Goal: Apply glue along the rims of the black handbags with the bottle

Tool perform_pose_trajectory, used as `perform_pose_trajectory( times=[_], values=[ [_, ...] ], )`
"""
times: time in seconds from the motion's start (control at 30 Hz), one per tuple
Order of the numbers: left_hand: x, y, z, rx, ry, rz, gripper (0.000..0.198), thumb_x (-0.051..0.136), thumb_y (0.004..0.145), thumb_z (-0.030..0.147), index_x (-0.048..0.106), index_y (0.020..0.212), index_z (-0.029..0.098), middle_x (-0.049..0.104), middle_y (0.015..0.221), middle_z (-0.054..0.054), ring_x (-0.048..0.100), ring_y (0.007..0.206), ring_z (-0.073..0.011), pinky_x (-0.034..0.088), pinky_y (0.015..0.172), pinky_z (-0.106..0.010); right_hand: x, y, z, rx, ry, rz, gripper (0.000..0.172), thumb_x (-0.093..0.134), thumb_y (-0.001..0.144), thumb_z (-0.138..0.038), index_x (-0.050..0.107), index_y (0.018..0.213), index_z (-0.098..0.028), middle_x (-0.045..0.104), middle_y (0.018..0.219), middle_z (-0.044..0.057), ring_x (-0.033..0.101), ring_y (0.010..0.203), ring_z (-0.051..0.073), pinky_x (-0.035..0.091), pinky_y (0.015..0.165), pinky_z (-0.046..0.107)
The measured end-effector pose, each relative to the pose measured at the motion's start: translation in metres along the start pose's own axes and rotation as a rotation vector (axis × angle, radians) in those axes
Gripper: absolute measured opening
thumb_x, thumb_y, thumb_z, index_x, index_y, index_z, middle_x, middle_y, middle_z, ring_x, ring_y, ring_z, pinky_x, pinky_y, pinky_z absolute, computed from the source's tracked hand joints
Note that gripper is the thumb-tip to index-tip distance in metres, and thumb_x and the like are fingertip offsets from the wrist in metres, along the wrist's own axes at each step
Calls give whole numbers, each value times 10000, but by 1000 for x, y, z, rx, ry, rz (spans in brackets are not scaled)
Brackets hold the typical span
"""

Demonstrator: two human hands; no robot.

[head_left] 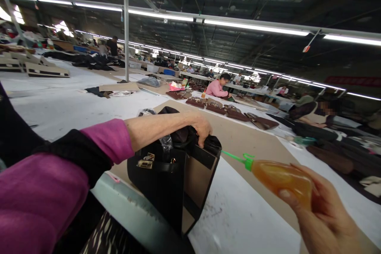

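Observation:
A black handbag (157, 186) with gold-coloured clasp hardware and clear film round its handle stands at the table's near edge, its tan-lined side panel turned to the right. My left hand (201, 125) reaches over the top, fingers bent down and gripping the bag's upper edge; some fingertips are hidden. In my right hand (323, 206) is a squeeze bottle (276, 178) of amber liquid, held on its side. Its thin green nozzle points left, and the tip is at the bag's upper side edge; whether it touches I cannot tell.
The white-topped table (232, 210) carries a brown board (247, 139). Several dark brown bag pieces (216, 107) lie farther back, near a person in pink (217, 88). A post (126, 31) rises at left, dark material (336, 158) lies at right, and another person (315, 113) sits beyond.

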State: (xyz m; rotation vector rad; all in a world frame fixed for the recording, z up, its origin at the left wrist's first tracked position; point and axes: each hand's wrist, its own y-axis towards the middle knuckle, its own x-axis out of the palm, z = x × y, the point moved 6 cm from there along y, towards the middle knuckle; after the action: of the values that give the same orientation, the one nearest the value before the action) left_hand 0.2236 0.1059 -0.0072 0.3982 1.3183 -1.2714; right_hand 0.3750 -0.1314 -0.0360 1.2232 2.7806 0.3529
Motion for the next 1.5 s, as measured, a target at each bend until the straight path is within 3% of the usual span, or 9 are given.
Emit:
perform_pose_trajectory(
  times=[0.1,0.3,0.4,0.5,0.67,0.83,1.17,1.5],
  values=[
    [2,4,2,9,11,-12,127,742,557,151,619,527,162,579,528,-10,529,557,-193,481,671,-344,5,-3,-15,-281,-262,-68,656,831,570,-388,598,1177,-308,603,1218,-1,559,1108,238,399,965,183],
    [4,5,5,31,42,-83,170,768,588,202,689,720,130,619,648,-19,571,661,-214,493,740,-365,1,-1,-11,-396,-379,-36,629,750,638,-552,583,1192,-305,610,1196,32,612,969,303,440,986,439],
    [3,5,6,47,88,-82,223,761,614,221,677,795,122,606,665,-5,552,646,-194,486,705,-343,3,-2,-12,-450,-372,-60,562,746,683,-516,590,1185,-318,615,1191,14,627,922,244,529,842,302],
    [4,6,4,49,97,-72,237,756,615,229,669,811,130,600,675,4,547,650,-188,481,687,-325,6,-6,-15,-495,-366,-74,510,756,701,-454,601,1165,-311,646,1107,10,642,859,188,530,723,188],
    [5,7,4,38,107,-59,280,755,610,227,684,865,135,609,688,8,555,681,-190,479,711,-312,7,-11,-12,-468,-437,-99,494,735,694,-516,617,1116,-287,668,1041,41,660,809,220,551,666,235],
    [4,5,5,-8,94,-67,362,766,603,224,695,946,134,595,651,14,554,664,-191,475,704,-309,1,-10,-17,-533,-414,-76,467,734,735,-458,603,1159,-310,645,1111,24,643,861,185,524,730,194],
    [10,13,3,9,15,-100,190,765,566,200,688,734,157,608,622,5,566,665,-201,474,717,-333,2,-9,-12,-506,-418,-76,490,741,739,-448,589,1177,-286,629,1115,42,636,855,218,530,713,260],
    [9,9,11,59,151,-62,203,756,600,231,694,776,149,610,653,6,537,675,-190,447,731,-323,3,-13,0,-412,-411,-130,477,755,700,-460,627,1109,-251,677,1018,59,666,776,211,553,673,220]
  ],
)
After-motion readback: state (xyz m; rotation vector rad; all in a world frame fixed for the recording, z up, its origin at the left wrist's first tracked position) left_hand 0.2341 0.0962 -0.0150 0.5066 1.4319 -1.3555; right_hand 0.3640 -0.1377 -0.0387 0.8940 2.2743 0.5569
